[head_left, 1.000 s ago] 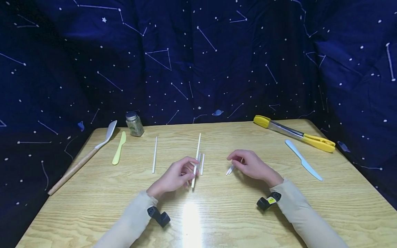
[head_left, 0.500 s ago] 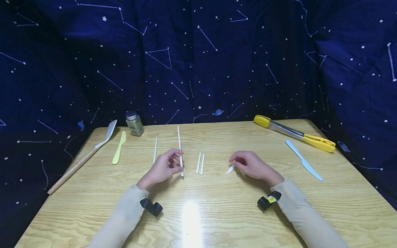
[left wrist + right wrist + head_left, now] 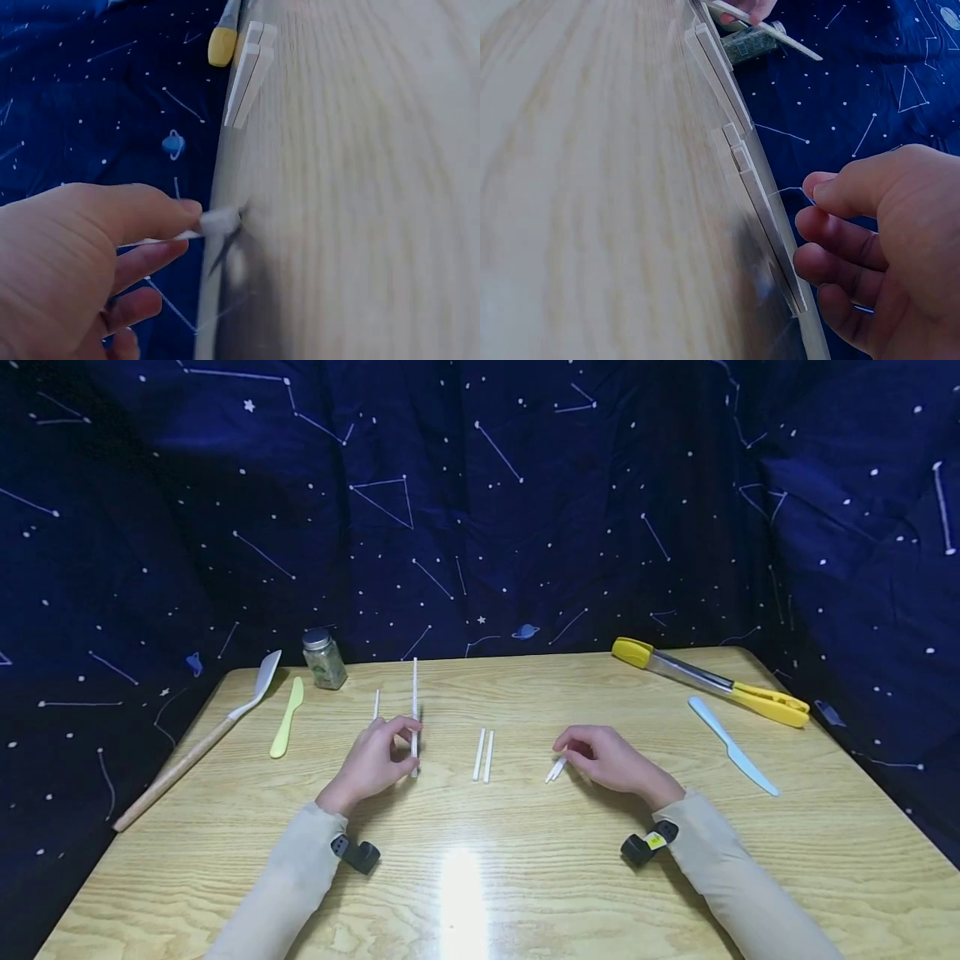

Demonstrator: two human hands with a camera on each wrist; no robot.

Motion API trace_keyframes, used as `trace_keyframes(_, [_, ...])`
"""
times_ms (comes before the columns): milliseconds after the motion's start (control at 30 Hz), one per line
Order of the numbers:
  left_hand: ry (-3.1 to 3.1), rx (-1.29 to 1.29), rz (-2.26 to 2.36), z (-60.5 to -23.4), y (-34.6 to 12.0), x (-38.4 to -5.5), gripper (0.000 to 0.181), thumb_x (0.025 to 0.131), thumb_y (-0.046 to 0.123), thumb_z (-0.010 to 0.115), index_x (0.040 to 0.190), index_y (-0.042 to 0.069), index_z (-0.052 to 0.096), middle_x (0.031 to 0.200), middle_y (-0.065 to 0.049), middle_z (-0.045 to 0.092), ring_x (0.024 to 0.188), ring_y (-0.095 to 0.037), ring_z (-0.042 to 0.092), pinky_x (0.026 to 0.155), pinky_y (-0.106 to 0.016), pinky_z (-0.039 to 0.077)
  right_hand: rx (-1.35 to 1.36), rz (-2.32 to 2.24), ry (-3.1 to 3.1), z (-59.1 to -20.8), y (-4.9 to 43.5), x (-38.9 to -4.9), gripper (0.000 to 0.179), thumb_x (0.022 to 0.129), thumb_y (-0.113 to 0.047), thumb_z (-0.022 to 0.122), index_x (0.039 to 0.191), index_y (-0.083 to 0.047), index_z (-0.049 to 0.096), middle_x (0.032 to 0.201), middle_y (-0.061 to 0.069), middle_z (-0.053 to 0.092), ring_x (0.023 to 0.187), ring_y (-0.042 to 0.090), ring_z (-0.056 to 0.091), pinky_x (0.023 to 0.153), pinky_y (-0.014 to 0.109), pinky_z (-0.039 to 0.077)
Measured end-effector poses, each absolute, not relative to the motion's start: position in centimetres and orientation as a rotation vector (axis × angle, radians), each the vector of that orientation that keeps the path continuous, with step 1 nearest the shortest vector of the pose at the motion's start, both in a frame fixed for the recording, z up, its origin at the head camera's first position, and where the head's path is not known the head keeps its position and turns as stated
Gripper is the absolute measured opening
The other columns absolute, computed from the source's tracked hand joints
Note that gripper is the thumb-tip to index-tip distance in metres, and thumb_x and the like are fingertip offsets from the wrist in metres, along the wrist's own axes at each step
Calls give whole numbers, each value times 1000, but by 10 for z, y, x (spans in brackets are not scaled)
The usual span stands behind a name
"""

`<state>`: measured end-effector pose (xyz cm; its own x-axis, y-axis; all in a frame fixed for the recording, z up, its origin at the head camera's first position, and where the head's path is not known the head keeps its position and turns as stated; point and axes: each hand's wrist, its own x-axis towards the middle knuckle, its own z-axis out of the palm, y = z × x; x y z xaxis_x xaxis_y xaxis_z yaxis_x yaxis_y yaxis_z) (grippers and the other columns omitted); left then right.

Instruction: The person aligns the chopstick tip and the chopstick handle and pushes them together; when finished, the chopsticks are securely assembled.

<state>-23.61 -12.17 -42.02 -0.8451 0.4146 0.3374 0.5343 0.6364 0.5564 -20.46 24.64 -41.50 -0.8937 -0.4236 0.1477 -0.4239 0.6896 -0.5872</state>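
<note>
My left hand pinches a long white chopstick between thumb and fingers, its far end pointing to the back. In the left wrist view, the chopstick's butt end is just above the tabletop. A second chopstick lies to its left, partly hidden behind the hand. Two shorter-looking white sticks lie side by side in the middle. My right hand hovers with loosely curled fingers over more white sticks. In the right wrist view, these sticks lie on the table, apart from the fingers.
A spatula with a wooden handle, a yellow-green knife and a lidded glass jar are at the left. Yellow-ended tongs and a light blue knife lie at the right. A starry dark blue curtain hangs behind the table.
My left hand has carried the chopstick leftward, from above the middle pair of sticks to near the chopstick lying at the left. My right hand has hardly moved.
</note>
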Motion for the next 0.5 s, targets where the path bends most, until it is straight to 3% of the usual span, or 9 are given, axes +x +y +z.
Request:
trace_keyframes(133, [-2699,-750,-856,-419,-125,-235,44,72,11,80,112,9,64,93,0,71,74,-15,47,71,-33,34,729,1023,-2886,-416,246,-204,12,91,-4,62,101,-9,68,83,-1,60,73,11,48,65,23,41])
trace_keyframes(500, [-2798,-661,-837,-420,-136,-239,40,75,20,80,108,1,67,87,-5,67,78,-21,50,66,-31,39,712,1015,-2901,-414,247,-204,13,91,-5,62,101,-10,67,81,-2,59,73,11,48,65,23,41])
